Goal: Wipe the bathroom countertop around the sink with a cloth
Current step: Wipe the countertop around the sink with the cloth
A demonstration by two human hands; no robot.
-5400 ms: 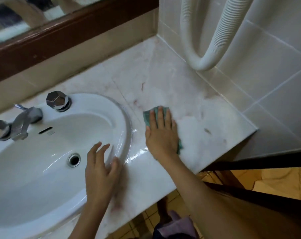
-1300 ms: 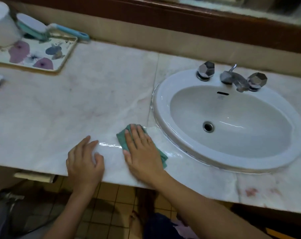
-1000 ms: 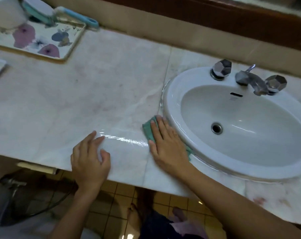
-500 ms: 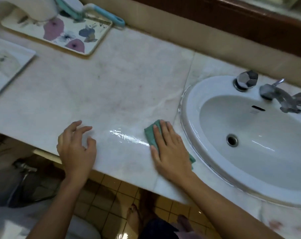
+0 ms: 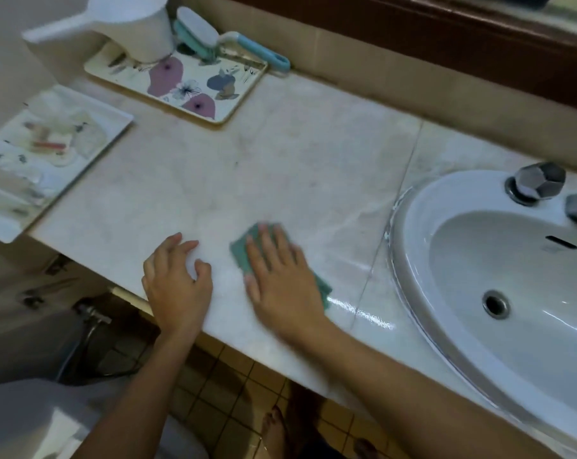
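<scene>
Dim, warm indoor light, soft overall focus; bright specular streaks on the wet countertop (image 5: 313, 167) at lower centre, motion blur on the right hand (image 5: 282, 276), wide-angle bending at the frame edges, dark shadow beneath the counter at lower left

A home bathroom: marble countertop (image 5: 313, 167); inset sink (image 5: 422, 223); faucet knob (image 5: 538, 185).

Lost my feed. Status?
Right hand flat on cloth, left of sink. Left hand bracing on counter. Trays far left, path open.
</scene>
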